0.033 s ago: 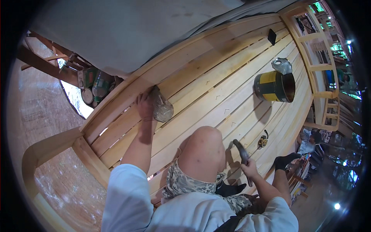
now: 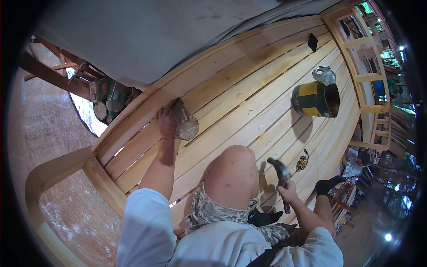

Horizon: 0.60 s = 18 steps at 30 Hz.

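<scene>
My right hand (image 2: 288, 191) is wrapped round the hammer (image 2: 279, 169), right of my bent knee (image 2: 235, 167). My left hand (image 2: 166, 123) is against the container (image 2: 187, 124) on the planks (image 2: 222, 104); whether its fingers grip, I cannot tell.

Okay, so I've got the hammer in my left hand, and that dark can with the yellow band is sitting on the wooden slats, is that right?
Not quite: the hammer is in your right hand, as the head view shows. The dark can with the yellow band is indeed on the wooden slats.
</scene>
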Tool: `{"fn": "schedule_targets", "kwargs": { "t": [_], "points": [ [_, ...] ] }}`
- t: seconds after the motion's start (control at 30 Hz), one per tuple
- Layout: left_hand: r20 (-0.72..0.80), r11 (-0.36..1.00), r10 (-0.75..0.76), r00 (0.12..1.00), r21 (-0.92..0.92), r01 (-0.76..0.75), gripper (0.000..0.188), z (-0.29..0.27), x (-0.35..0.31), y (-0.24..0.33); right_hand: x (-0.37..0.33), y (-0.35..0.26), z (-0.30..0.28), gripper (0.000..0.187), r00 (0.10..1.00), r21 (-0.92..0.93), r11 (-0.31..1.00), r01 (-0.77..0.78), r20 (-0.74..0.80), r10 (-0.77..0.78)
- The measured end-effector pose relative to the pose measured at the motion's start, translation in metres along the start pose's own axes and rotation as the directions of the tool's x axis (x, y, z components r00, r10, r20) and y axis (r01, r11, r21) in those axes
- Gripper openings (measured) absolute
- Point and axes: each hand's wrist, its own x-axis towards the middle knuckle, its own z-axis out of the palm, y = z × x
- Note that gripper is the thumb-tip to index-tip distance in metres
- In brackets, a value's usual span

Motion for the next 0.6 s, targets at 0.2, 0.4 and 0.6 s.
{"fn": "schedule_targets", "kwargs": {
  "t": [0.2,0.4,0.6],
  "points": [
    [-0.179,0.999,0.027,0.984,-0.011,-0.03,0.038,-0.012,0.011,0.02,0.019,-0.128,-0.009,0.01,0.976,0.387,0.897,0.213,-0.049,-0.21],
    [0.062,0.997,-0.045,0.997,-0.067,0.05,0.045,-0.001,-0.002,-0.018,0.028,-0.101,0.042,0.012,0.997,0.156,0.987,0.034,-0.07,-0.024],
    [0.06,0.997,-0.028,0.998,0.071,0.024,0.043,-0.006,-0.002,0.004,0.04,-0.038,0.085,0.012,0.994,0.369,0.928,0.051,0.068,-0.082]
  ]
}}
